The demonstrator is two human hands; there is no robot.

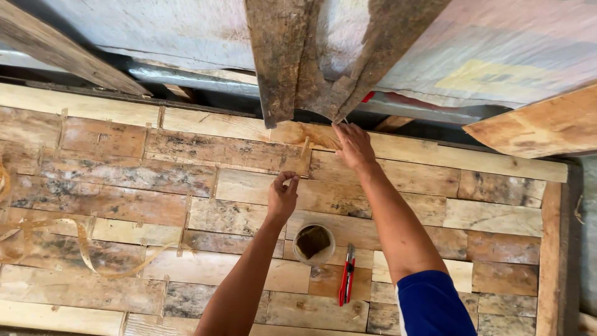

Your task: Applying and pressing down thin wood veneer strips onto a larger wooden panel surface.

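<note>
1. Packages, labels, signs: the one container is a round, open-topped cup (313,244) with dark brownish contents, standing on the plank surface (124,186) just below the left hand. No label can be made out on it.
2. Left hand (283,196): its grip is pinched, thumb and forefinger closed on the lower end of a thin wooden strip (304,155) that rises just above the cup.
3. Right hand (353,146): fingers spread flat, pressing on a pale plank (298,134) at the upper edge of the surface, above and right of the cup. It grasps nothing.
4. A red-handled cutter (346,274) lies just right of the cup, apart from both hands.
5. Surface: patchwork of weathered, stained boards, with thin slivers set in the joints. A curled strip (87,252) lies well left of the cup.
6. Surroundings: rough timber beams (292,56) and grey sheeting (186,31) above the cup.
</note>
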